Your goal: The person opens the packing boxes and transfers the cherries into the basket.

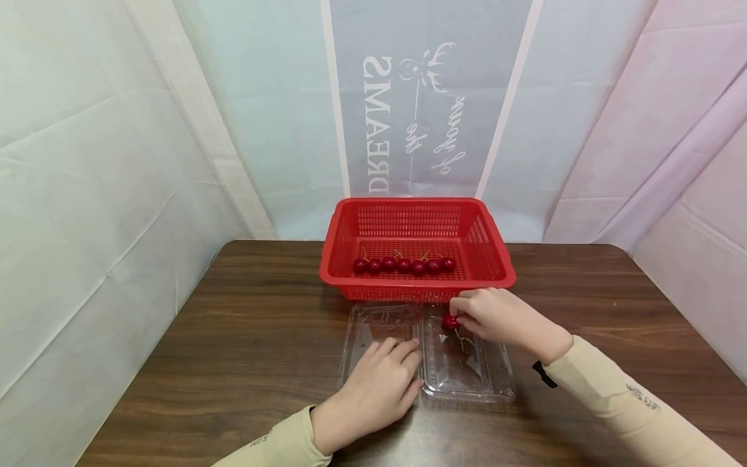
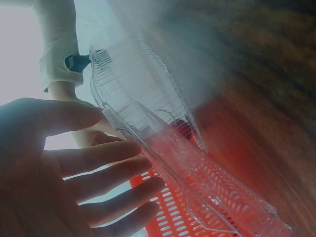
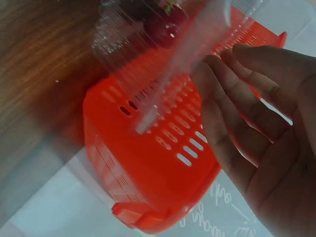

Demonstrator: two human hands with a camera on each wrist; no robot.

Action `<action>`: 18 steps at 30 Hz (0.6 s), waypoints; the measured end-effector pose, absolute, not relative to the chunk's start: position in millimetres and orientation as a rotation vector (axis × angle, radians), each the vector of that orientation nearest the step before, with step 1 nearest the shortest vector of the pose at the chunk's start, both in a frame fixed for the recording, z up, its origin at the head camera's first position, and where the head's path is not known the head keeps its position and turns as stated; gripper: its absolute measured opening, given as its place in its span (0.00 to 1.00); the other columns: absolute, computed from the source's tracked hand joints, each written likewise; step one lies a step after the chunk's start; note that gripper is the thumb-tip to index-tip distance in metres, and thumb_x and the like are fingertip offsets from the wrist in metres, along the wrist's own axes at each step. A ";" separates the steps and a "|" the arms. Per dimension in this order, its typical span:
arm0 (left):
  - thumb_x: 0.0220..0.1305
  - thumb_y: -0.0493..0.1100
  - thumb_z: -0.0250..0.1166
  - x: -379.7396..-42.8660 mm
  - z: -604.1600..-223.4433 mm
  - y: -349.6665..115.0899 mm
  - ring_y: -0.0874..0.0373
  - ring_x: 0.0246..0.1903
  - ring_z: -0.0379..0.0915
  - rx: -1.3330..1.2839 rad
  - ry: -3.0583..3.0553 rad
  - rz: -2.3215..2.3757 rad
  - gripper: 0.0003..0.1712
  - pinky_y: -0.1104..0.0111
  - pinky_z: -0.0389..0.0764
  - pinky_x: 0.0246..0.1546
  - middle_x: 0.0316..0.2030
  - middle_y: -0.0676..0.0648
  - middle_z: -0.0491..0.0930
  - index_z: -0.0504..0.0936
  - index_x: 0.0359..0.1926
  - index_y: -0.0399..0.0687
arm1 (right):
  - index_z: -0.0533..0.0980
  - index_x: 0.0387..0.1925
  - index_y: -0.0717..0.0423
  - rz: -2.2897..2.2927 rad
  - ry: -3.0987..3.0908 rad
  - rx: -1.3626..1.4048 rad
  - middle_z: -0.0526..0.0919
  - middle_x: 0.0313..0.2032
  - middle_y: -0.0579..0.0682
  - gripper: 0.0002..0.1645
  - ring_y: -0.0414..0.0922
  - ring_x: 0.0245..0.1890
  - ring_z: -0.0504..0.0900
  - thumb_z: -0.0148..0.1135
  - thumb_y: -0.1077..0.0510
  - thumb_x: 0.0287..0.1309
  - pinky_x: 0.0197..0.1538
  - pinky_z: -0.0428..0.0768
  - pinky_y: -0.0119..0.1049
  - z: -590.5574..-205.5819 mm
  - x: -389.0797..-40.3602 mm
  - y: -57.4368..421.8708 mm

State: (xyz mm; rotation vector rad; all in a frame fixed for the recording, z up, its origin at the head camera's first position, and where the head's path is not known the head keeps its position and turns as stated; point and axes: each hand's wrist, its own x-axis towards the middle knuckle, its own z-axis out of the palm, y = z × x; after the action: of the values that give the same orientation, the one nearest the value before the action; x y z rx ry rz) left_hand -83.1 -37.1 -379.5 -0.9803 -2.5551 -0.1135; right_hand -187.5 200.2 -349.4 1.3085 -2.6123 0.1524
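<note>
A clear plastic clamshell box (image 1: 461, 370) lies unfolded in front of the red basket (image 1: 417, 283). My left hand (image 1: 379, 383) rests on its left half, fingers spread and fairly straight along the clear edge in the left wrist view. Over the right half is my right hand (image 1: 496, 318), its fingers loosely bent beside a dark red cherry (image 1: 449, 322) near the box's far end. In the right wrist view that cherry (image 3: 165, 25) sits inside the clear wall, apart from the fingertips (image 3: 202, 74). A thin stem trails from it toward me.
Several cherries (image 1: 404, 265) with stems line up along the near side of the basket floor. The brown wooden table (image 1: 262, 350) runs back to a printed curtain (image 1: 432, 97). White cloth (image 1: 117, 194) hangs at the left. A dark strap (image 1: 545, 374) shows at my right wrist.
</note>
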 end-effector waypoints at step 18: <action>0.58 0.54 0.62 -82.3 -379.1 -36.6 0.57 0.46 0.75 -0.977 -2.560 -0.105 0.18 0.65 0.75 0.43 0.52 0.48 0.80 0.82 0.44 0.48 | 0.76 0.28 0.52 0.113 -2.661 1.255 0.80 0.24 0.43 0.12 0.35 0.22 0.77 0.74 0.59 0.43 0.29 0.79 0.33 -373.5 -194.3 201.0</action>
State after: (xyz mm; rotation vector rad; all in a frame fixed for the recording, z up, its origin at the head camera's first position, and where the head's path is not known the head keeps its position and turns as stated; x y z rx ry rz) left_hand -82.3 -36.6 -379.1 -0.9768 -2.5599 -0.1047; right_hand -194.3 201.0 -373.5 1.2546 -2.6607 0.1132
